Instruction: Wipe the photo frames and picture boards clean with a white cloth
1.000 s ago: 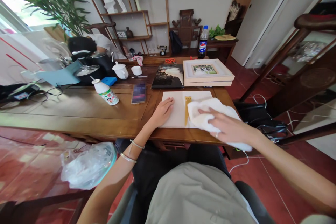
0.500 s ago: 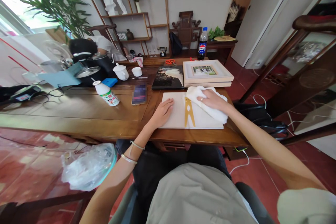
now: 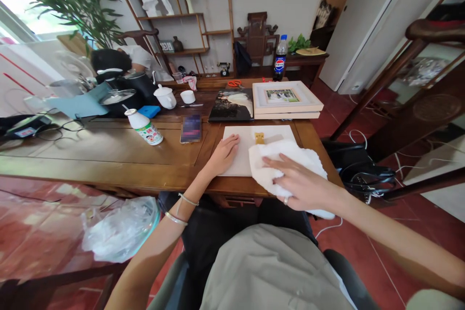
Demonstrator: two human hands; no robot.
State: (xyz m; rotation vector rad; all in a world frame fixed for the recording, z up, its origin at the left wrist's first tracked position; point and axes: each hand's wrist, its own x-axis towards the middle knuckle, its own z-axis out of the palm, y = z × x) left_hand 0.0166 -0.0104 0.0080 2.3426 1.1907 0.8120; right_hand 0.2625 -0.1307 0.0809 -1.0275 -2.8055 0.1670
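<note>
A white board (image 3: 240, 155) lies flat at the near edge of the wooden table (image 3: 109, 152). My left hand (image 3: 225, 154) rests flat and open on the board's left side. My right hand (image 3: 303, 184) presses a white cloth (image 3: 286, 162) down over the board's right half, fingers spread on top of it. A small golden stand piece (image 3: 259, 137) shows just beyond the cloth, mostly covered by it.
Beyond the board lie a dark photo print (image 3: 233, 104) and a stacked white picture frame (image 3: 286, 100). A phone (image 3: 191, 128), a small white bottle (image 3: 143, 127), teaware (image 3: 165, 97) and a kettle sit left. A Pepsi bottle (image 3: 279, 64) stands behind. A person bends over at back left.
My right hand has dragged the cloth from the board's far right corner back toward me, covering most of the golden piece. My left hand has stayed put.
</note>
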